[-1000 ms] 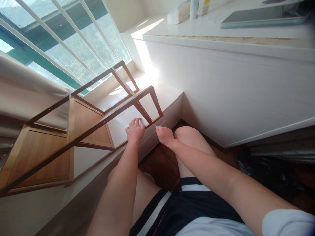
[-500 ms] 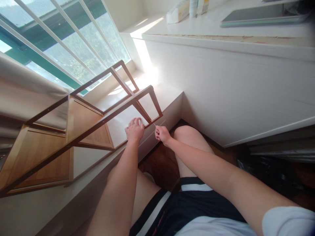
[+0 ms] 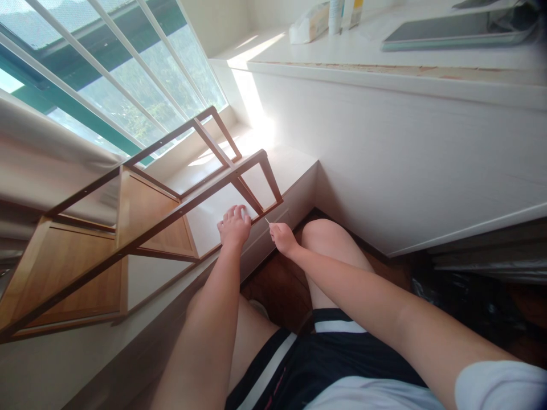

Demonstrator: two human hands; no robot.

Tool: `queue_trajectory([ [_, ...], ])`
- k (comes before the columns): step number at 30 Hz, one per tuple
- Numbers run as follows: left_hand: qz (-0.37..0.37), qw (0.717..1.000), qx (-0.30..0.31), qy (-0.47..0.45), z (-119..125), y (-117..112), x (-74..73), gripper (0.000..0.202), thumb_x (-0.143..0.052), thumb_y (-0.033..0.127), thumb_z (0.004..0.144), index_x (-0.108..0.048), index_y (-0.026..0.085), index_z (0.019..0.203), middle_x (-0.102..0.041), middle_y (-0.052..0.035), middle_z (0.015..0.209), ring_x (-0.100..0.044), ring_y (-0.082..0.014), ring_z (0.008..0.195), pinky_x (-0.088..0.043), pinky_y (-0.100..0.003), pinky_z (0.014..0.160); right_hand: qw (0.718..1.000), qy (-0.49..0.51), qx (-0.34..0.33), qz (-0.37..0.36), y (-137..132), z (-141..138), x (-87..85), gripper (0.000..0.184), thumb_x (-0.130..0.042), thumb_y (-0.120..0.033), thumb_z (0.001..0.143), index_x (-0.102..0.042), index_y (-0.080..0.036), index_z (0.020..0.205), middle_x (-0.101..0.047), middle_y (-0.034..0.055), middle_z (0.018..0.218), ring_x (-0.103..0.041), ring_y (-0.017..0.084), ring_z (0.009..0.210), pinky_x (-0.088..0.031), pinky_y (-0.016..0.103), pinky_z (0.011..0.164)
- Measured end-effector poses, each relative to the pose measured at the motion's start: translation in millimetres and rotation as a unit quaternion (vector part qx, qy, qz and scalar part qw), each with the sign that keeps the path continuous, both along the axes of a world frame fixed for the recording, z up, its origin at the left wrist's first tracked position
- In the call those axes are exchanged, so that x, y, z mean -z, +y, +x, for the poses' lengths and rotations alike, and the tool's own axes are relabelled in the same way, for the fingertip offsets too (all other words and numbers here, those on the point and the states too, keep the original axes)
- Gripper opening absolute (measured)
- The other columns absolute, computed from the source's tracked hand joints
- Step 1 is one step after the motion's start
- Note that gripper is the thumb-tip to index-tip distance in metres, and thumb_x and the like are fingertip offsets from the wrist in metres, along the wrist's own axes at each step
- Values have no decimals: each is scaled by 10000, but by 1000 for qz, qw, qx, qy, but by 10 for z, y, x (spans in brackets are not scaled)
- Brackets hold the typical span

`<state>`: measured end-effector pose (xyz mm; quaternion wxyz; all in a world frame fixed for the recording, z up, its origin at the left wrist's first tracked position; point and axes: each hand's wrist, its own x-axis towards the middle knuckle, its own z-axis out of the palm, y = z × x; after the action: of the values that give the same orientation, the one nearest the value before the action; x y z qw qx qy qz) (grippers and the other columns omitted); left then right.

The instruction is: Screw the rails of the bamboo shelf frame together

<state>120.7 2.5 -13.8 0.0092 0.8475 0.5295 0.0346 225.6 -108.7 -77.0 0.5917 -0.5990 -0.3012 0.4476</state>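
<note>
A brown wooden shelf frame (image 3: pixel 192 203) lies on its side on the white ledge by the window. My left hand (image 3: pixel 234 225) rests over its near lower rail, fingers curled round the wood. My right hand (image 3: pixel 282 236) is closed in a pinch just off the frame's right end. Out of its fingers sticks a thin metal rod (image 3: pixel 267 221), perhaps a hex key; the rest of it is hidden in the hand. The rod's tip points up-left toward the corner where a crossbar meets the rail, and a small gap shows between them.
A barred window (image 3: pixel 141 74) and a curtain (image 3: pixel 55 142) are behind the frame. To the right stands a white cabinet (image 3: pixel 384 142), with a tablet-like slab (image 3: pixel 444 31) and a tissue pack (image 3: pixel 308 25) on top. A black plastic bag (image 3: pixel 465 302) lies low at right.
My right hand has drawn slightly down, away from the frame; the rod's tip, which met the corner before, is now apart from it. My left hand stays put.
</note>
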Motion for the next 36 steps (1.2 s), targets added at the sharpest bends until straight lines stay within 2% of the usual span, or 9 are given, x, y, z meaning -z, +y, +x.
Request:
queue_trajectory([
  [4,-2,1000,4,-6,-8,13,8,394,-289,390,896,-448,367,1256,-423,-15,1428,-392,-239,1279,-370,-482,980,970,-239,17,-35,-70,39,-43,451,-310,-416,939,-444,-199,567,-492,3,548,-425,122,544,-264,259,555],
  [10,-7,1000,0,-2,-6,4,-3,405,-285,401,899,-438,370,1272,-416,-18,1431,-383,-237,1288,-369,-479,988,922,-370,-4,-116,-35,124,-75,469,-278,-401,978,-596,-199,699,-639,65,687,-535,164,632,-264,273,578],
  [16,-6,1000,5,-4,-13,17,11,404,-288,403,899,-434,379,1275,-420,-15,1426,-389,-241,1281,-372,-482,985,904,-410,-20,-118,-20,111,-62,489,-261,-419,989,-631,-202,756,-667,82,735,-570,178,666,-274,275,593],
  [30,-4,1000,2,-3,-7,16,19,404,-286,398,900,-436,372,1273,-418,-17,1427,-398,-238,1272,-377,-477,980,901,-409,-24,-142,-17,121,-91,508,-235,-434,990,-644,-188,815,-677,120,804,-616,209,742,-336,286,655],
  [36,-3,1000,4,0,-12,12,19,404,-293,396,900,-438,365,1275,-417,-17,1428,-390,-237,1280,-374,-472,987,871,-452,-53,-187,-33,137,-187,542,-178,-422,993,-657,-186,899,-697,121,881,-651,225,830,-403,294,713],
])
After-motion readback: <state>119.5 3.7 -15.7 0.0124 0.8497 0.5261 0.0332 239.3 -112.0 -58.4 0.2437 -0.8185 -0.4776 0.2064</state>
